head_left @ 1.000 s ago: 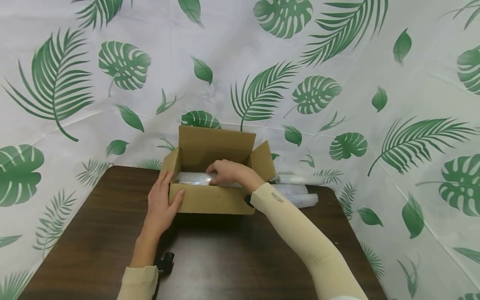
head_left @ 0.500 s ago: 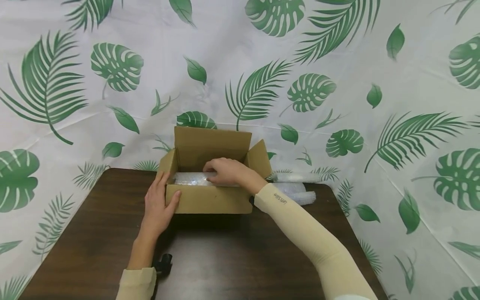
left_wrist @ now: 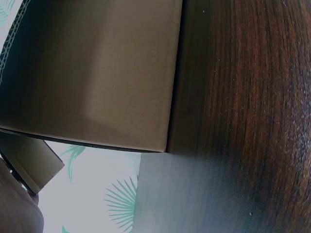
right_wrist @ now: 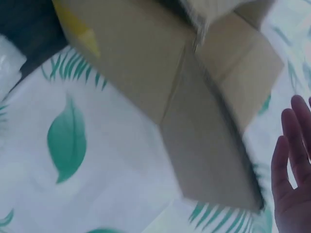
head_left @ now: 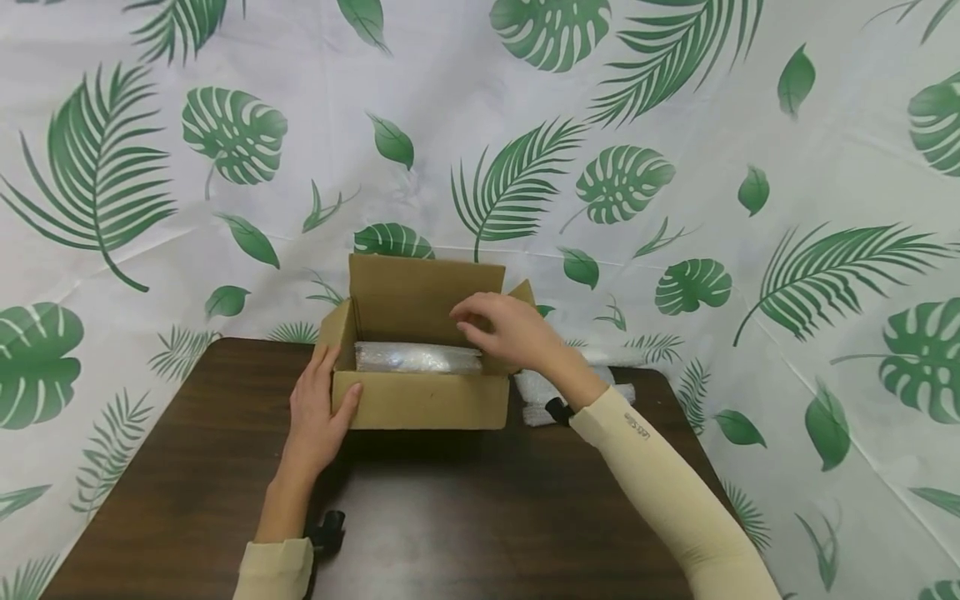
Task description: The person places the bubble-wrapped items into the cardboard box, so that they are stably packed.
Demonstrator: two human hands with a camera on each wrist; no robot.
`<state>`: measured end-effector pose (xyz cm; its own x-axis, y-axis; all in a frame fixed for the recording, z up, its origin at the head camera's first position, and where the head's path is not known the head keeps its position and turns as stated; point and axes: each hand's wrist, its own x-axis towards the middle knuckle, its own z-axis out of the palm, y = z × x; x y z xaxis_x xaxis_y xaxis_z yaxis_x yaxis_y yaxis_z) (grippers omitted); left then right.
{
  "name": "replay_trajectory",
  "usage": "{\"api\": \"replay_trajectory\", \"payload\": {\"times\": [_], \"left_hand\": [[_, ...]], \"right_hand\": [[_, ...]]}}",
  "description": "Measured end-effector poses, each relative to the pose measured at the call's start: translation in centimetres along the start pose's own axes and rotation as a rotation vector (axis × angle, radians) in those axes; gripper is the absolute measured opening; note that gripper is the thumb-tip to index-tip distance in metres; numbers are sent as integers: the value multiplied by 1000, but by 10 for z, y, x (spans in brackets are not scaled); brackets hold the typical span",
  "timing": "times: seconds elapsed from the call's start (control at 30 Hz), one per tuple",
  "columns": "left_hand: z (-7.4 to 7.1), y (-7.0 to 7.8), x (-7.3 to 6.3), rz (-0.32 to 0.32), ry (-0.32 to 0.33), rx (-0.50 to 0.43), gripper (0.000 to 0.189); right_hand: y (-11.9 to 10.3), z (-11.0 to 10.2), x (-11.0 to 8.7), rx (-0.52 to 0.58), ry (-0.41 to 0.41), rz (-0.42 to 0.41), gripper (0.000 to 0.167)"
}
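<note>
An open cardboard box [head_left: 420, 402] stands at the back of the table, its flaps raised. Inside lies a bundle of clear bubble wrap [head_left: 417, 358]; whatever it may cover is hidden. My left hand [head_left: 318, 410] holds the box's left front corner, thumb on the front wall and fingers along the left side. Above the box's right side, my right hand [head_left: 512, 330] is raised with loosely bent fingers and nothing in them. The right wrist view has that hand's fingers [right_wrist: 294, 138] apart from the box flap.
More bubble wrap [head_left: 542, 396] lies on the dark wood table [head_left: 427, 517] to the right of the box, partly behind my right wrist. A white cloth with green leaves [head_left: 450, 192] hangs close behind the table.
My right hand has let go of the bubble wrap in the box and moved up and right, uncovering the bundle. My left hand has stayed on the box corner.
</note>
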<state>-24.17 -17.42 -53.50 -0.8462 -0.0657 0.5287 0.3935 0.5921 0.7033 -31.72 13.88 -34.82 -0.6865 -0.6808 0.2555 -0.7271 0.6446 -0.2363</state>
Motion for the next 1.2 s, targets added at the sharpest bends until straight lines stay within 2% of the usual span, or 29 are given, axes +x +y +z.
{"api": "replay_trajectory", "payload": {"times": [0.07, 0.2, 0.37, 0.43, 0.5, 0.63, 0.73, 0.83, 1.0, 1.2], "left_hand": [[0, -1, 0, -4, -5, 0, 72], [0, -2, -1, -18, -18, 5, 72], [1, -3, -1, -21, -20, 5, 73], [2, -3, -1, -21, -21, 3, 73], [2, -3, -1, -22, -22, 4, 73], [2, -3, -1, -19, -17, 3, 72], [2, -3, -2, -16, -12, 1, 72], [2, -3, -2, -18, -12, -1, 72], [2, -3, -2, -24, -15, -3, 72], [2, -3, 0, -25, -13, 0, 72]], "right_hand": [[7, -9, -11, 13, 74, -2, 26], [23, -18, -40, 45, 213, 44, 25], [49, -15, -80, 103, 395, 126, 25], [61, -11, -95, 122, 426, 179, 26], [73, -4, -109, 124, 401, 247, 30], [97, 17, -134, 107, 221, 375, 43], [114, 37, -149, 91, 76, 420, 50], [129, 58, -163, 74, -16, 441, 49], [142, 82, -184, -1, -82, 477, 48], [148, 91, -195, -82, -117, 540, 59]]}}
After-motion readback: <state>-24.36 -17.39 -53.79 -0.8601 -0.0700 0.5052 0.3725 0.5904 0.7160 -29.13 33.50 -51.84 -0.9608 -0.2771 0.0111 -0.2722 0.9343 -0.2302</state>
